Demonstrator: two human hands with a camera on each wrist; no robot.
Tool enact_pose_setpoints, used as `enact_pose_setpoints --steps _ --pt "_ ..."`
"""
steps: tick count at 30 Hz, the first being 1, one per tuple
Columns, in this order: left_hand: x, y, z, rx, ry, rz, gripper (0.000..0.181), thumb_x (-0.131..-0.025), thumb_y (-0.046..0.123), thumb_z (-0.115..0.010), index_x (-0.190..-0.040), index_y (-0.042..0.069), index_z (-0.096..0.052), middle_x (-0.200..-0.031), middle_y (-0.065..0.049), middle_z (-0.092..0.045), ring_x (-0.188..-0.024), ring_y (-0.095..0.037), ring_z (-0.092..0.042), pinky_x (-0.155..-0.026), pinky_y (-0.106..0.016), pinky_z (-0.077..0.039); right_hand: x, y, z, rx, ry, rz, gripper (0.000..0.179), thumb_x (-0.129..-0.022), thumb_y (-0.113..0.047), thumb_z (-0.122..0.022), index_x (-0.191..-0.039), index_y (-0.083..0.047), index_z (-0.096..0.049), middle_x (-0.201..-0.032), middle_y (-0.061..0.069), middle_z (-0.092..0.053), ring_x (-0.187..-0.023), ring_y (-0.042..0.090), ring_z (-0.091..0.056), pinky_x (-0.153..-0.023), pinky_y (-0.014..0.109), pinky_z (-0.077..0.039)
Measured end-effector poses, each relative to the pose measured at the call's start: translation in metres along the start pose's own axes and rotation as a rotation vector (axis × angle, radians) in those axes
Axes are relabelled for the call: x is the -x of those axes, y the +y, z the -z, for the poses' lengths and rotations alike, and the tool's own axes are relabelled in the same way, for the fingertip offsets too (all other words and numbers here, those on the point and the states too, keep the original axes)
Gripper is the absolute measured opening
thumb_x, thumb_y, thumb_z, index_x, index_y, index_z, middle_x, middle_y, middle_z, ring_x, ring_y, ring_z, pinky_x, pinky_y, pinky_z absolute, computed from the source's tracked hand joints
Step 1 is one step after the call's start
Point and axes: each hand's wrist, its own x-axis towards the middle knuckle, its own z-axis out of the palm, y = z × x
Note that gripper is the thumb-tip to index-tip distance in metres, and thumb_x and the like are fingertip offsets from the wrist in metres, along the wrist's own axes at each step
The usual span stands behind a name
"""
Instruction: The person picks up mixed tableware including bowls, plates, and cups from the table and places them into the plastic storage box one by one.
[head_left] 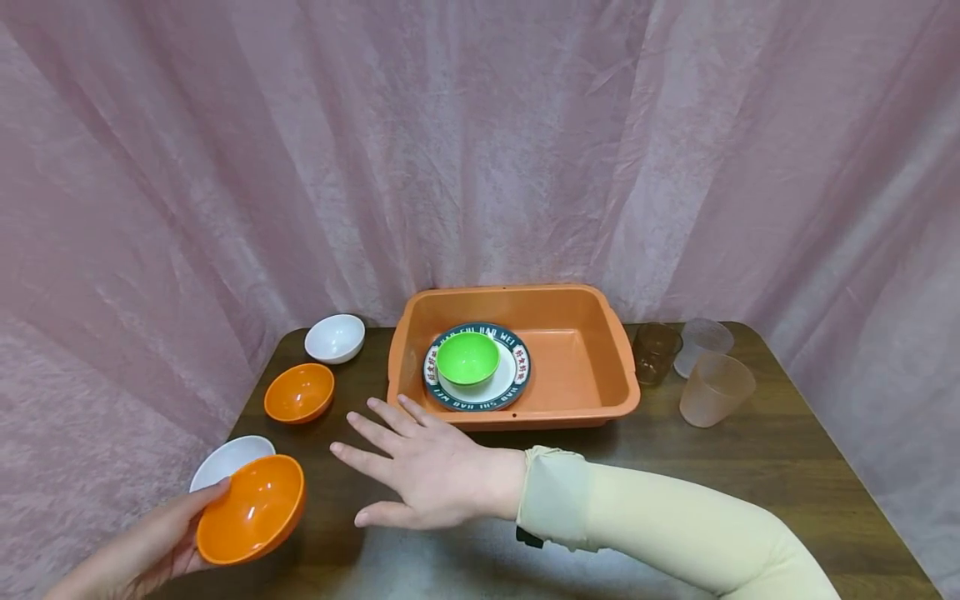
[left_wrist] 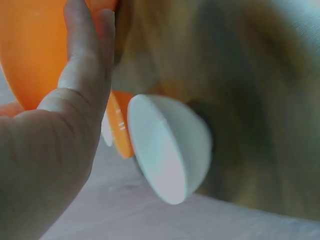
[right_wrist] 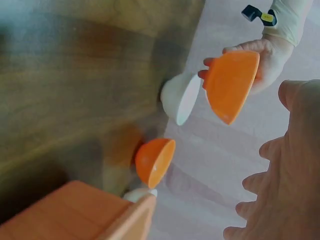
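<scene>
At the lower left, my left hand (head_left: 168, 533) grips an orange bowl (head_left: 255, 508) by its rim, thumb at the inner edge and fingers beneath. The right wrist view shows this orange bowl (right_wrist: 232, 85) raised off the table and tilted. Just behind it stands a white bowl (head_left: 232, 460), partly covered by the held one; the left wrist view has the white bowl (left_wrist: 170, 147) close beside my hand. My right hand (head_left: 435, 467) is spread over the table with fingers straight and apart, holding nothing, in front of the orange basin (head_left: 585, 414).
Inside the basin, a green bowl (head_left: 468, 358) sits on a dark-rimmed plate (head_left: 480, 406). Another orange bowl (head_left: 300, 393) and a white bowl (head_left: 335, 338) line the table's left side. Right of the basin stand a brown cup (head_left: 657, 354), a clear cup (head_left: 705, 337) and a frosted cup (head_left: 712, 392).
</scene>
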Motion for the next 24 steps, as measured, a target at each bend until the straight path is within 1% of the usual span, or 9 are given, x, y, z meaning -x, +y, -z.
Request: enact_pose_setpoints --steps 4,6,9,11,12,14,17,19,24 --pt "0.005 0.022 0.001 -0.053 0.051 -0.017 0.047 -0.113 0.038 -0.036 -0.127 -0.004 -0.053 -0.107 -0.005 -0.067 -0.098 -0.024 -0.071 -0.09 -0.046 -0.057 0.002 0.004 0.01 0.024 0.028 -0.004 0.078 -0.101 -0.074 -0.018 -0.166 -0.033 -0.004 -0.172 0.001 0.004 -0.155 0.026 0.015 -0.124 0.048 0.004" --pt "0.006 0.033 0.001 -0.078 0.051 -0.033 0.043 -0.113 0.038 -0.036 -0.127 0.003 -0.055 -0.108 -0.005 -0.066 -0.098 -0.023 -0.071 -0.089 -0.046 -0.057 0.002 0.006 0.014 0.032 0.037 -0.009 0.078 -0.101 -0.073 -0.018 -0.166 -0.033 -0.005 -0.172 0.002 0.003 -0.155 0.027 0.015 -0.124 0.047 0.004" --pt "0.005 0.047 0.0 -0.092 0.026 -0.079 0.035 -0.114 0.036 -0.034 -0.12 0.016 -0.062 -0.109 -0.005 -0.066 -0.099 -0.022 -0.071 -0.088 -0.044 -0.058 0.004 0.009 0.018 0.024 0.047 -0.017 0.077 -0.101 -0.073 -0.018 -0.166 -0.033 -0.005 -0.172 0.002 0.005 -0.155 0.027 0.016 -0.124 0.047 0.006" --pt "0.004 0.055 -0.003 -0.117 0.027 -0.101 0.032 -0.114 0.035 -0.033 -0.116 0.021 -0.063 -0.109 -0.005 -0.066 -0.097 -0.022 -0.071 -0.087 -0.042 -0.059 0.005 0.011 0.02 0.023 0.055 -0.019 0.077 -0.101 -0.072 -0.018 -0.166 -0.032 -0.006 -0.172 0.003 0.005 -0.155 0.027 0.016 -0.124 0.048 0.006" --pt "0.004 0.058 -0.004 -0.127 0.038 -0.109 0.033 -0.114 0.035 -0.034 -0.117 0.019 -0.063 -0.108 -0.005 -0.065 -0.096 -0.022 -0.071 -0.086 -0.042 -0.059 0.005 0.012 0.021 0.021 0.057 -0.022 0.077 -0.101 -0.073 -0.018 -0.166 -0.032 -0.006 -0.172 0.002 0.005 -0.154 0.026 0.016 -0.123 0.048 0.007" --pt "0.002 0.065 -0.009 -0.152 0.069 -0.112 0.036 -0.113 0.035 -0.036 -0.123 0.011 -0.059 -0.107 -0.005 -0.065 -0.095 -0.022 -0.071 -0.085 -0.041 -0.059 0.007 0.015 0.022 0.03 0.065 -0.026 0.078 -0.101 -0.073 -0.018 -0.166 -0.032 -0.008 -0.172 0.003 0.004 -0.155 0.026 0.014 -0.124 0.049 0.006" --pt "-0.005 0.074 -0.019 -0.156 0.1 -0.114 0.043 -0.113 0.036 -0.038 -0.132 0.0 -0.05 -0.108 -0.007 -0.064 -0.095 -0.023 -0.071 -0.086 -0.042 -0.059 0.012 0.022 0.022 0.024 0.073 -0.038 0.078 -0.1 -0.074 -0.017 -0.166 -0.032 -0.009 -0.172 0.004 0.0 -0.156 0.027 0.009 -0.124 0.05 0.001" --pt "-0.011 0.079 -0.027 -0.145 0.099 -0.12 0.049 -0.113 0.036 -0.039 -0.138 -0.006 -0.041 -0.11 -0.008 -0.063 -0.098 -0.024 -0.07 -0.087 -0.044 -0.058 0.017 0.027 0.022 -0.001 0.078 -0.048 0.078 -0.101 -0.074 -0.019 -0.166 -0.031 -0.011 -0.172 0.004 -0.002 -0.156 0.027 0.009 -0.124 0.05 -0.001" --pt "-0.025 0.092 -0.052 -0.126 0.071 -0.144 0.06 -0.112 0.036 -0.039 -0.146 -0.012 -0.026 -0.112 -0.01 -0.062 -0.1 -0.025 -0.071 -0.09 -0.046 -0.057 0.032 0.044 0.022 -0.054 0.074 -0.094 0.077 -0.101 -0.073 -0.023 -0.166 -0.031 -0.014 -0.172 0.003 -0.003 -0.156 0.026 0.011 -0.124 0.048 0.001"
